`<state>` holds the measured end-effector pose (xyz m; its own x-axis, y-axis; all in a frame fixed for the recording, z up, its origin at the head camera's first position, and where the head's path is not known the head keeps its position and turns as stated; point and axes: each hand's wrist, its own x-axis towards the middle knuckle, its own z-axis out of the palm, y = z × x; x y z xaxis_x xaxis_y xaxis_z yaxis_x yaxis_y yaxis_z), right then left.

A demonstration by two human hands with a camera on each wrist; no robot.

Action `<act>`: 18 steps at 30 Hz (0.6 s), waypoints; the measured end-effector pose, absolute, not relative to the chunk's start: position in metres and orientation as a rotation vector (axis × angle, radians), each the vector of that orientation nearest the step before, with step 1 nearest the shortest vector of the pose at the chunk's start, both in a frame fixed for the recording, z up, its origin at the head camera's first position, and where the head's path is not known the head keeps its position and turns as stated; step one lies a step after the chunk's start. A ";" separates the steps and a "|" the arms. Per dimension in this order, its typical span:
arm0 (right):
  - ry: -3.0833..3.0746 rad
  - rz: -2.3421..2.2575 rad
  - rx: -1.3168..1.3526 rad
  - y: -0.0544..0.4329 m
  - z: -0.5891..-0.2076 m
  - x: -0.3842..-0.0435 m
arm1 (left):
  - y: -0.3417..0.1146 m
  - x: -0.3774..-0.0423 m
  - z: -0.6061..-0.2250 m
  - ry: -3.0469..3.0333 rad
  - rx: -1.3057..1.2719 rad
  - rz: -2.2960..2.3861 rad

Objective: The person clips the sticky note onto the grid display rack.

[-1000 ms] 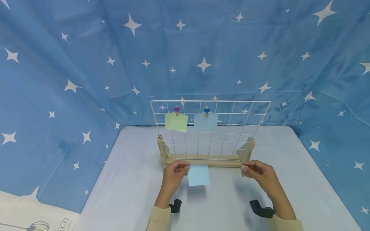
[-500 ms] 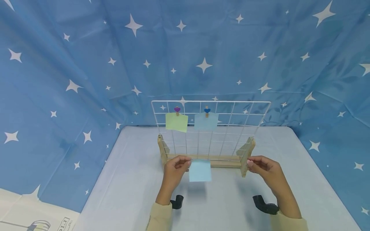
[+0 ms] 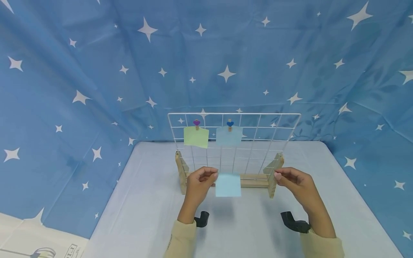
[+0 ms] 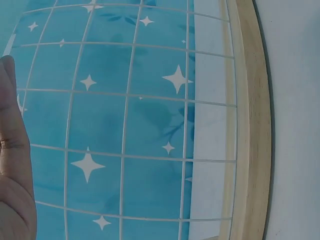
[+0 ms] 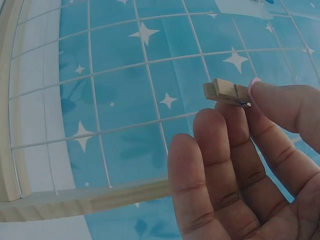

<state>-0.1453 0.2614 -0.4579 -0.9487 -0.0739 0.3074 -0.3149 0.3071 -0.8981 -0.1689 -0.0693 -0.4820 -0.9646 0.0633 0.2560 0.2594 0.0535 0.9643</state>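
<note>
A white wire grid stands upright in a wooden base on the table; it also fills the left wrist view as wire grid and the right wrist view as wire grid. My left hand pinches a light blue paper note by its upper left corner, just in front of the grid's lower part. My right hand pinches a small wooden clothespin near the base's right foot. A green note and a blue note hang from heart-topped pegs on the grid's upper row.
The grey table is backed and flanked by a blue star-patterned cloth. Black wrist camera mounts sit under both forearms. The grid's upper right cells hold nothing.
Both hands have risen and moved toward the grid. The blue note went up and slightly right with my left hand, from over the table to in front of the base.
</note>
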 end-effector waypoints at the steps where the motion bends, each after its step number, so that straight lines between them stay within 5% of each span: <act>1: -2.361 1.705 0.360 0.261 -0.457 -0.146 | -0.069 -0.169 -0.481 -2.170 -0.334 -2.048; 18: -2.376 1.640 0.395 0.258 -0.441 -0.152 | -0.060 -0.175 -0.463 -2.163 -0.386 -2.004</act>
